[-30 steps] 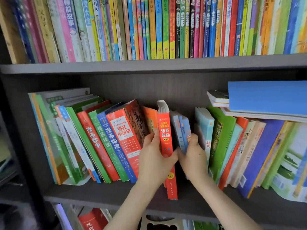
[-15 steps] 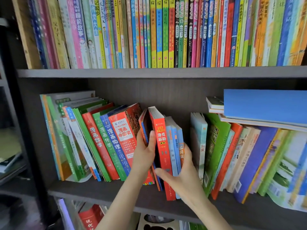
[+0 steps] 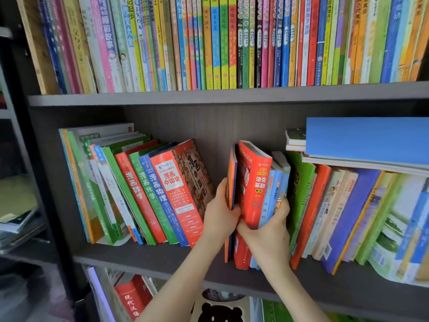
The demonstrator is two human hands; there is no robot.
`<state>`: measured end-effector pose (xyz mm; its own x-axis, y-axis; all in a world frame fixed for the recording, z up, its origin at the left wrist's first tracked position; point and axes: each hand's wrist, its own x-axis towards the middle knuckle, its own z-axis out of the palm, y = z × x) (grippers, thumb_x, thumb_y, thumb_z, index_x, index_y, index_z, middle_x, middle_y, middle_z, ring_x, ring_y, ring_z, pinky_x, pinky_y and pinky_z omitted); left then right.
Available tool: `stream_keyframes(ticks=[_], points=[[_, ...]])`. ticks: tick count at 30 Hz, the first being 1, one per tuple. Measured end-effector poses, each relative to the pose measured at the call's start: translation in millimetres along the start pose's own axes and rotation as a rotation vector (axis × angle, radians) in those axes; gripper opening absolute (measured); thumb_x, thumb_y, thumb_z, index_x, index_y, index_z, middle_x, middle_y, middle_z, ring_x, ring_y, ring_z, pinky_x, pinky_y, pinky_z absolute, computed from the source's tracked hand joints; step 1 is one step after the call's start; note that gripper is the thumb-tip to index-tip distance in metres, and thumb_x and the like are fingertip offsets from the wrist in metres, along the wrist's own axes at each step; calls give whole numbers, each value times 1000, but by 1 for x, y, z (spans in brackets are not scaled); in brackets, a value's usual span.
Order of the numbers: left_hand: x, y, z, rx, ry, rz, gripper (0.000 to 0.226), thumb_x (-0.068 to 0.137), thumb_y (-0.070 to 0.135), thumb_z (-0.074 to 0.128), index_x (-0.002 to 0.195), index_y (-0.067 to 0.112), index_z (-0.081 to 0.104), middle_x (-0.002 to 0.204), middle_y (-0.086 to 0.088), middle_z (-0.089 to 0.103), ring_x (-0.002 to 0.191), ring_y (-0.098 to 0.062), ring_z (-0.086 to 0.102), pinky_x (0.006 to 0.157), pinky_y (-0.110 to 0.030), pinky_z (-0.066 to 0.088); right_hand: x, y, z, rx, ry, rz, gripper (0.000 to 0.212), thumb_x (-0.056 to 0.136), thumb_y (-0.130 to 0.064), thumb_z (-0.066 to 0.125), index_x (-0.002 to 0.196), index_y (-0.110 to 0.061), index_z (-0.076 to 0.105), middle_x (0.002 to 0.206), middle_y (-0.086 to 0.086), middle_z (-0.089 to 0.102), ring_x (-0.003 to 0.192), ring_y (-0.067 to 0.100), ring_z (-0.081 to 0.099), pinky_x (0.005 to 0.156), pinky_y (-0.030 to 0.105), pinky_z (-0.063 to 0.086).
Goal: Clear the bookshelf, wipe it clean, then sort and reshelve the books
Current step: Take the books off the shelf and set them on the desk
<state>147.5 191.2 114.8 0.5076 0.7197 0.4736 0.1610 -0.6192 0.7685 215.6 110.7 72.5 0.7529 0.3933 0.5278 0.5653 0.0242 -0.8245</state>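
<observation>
The left hand (image 3: 219,213) grips a thin orange paperback (image 3: 231,180); the right hand (image 3: 267,231) clasps the thick red paperback (image 3: 254,189) and slim blue books (image 3: 277,182) beside it. This bundle, leaning left a second ago, now stands upright mid-shelf, a gap at its left: likely gathered for clearing the dark shelf (image 3: 148,256).

The shelf (image 3: 151,257) is carrying a red book (image 3: 256,189) standing upright, an orange book (image 3: 231,182) touching its left, blue books (image 3: 275,182) touching its right, a leaning row (image 3: 148,196) resting further left and a packed row (image 3: 336,217) crowding further right.
</observation>
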Motion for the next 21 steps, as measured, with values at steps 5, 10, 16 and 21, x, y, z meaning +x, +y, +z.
stream_keyframes(ticks=[5, 10, 16, 21], points=[[-15, -5, -4, 31, -46, 27, 61, 95, 6, 46, 151, 22, 26, 119, 4, 58, 113, -18, 56, 84, -16, 38, 0, -7, 1, -46, 34, 43, 95, 69, -35, 80, 140, -19, 20, 114, 1, 53, 93, 24, 60, 69, 32, 48], [-49, 9, -23, 76, -109, 119, 49, 95, 7, 48, 140, 25, 39, 106, 9, 59, 99, -9, 58, 81, -16, 45, -16, -14, -23, -84, -2, -9, 89, 66, -32, 83, 135, -14, 31, 103, -3, 58, 87, 23, 62, 61, 22, 40], [-124, 24, -49, 24, 39, 59, 21, 85, 27, 54, 89, 7, 57, 84, -16, 66, 76, -22, 60, 70, -34, 48, -71, -42, -63, -86, -69, -197, 91, 58, -38, 86, 132, -22, 35, 99, -7, 62, 83, 21, 67, 69, 22, 41], [-197, 36, -94, -49, 156, -70, 26, 82, 22, 63, 89, -3, 60, 80, -16, 67, 73, -24, 65, 69, -36, 53, -117, -80, -80, -109, -208, -400, 89, 54, -59, 60, 130, -20, 34, 91, -3, 70, 69, 20, 69, 62, 19, 41]])
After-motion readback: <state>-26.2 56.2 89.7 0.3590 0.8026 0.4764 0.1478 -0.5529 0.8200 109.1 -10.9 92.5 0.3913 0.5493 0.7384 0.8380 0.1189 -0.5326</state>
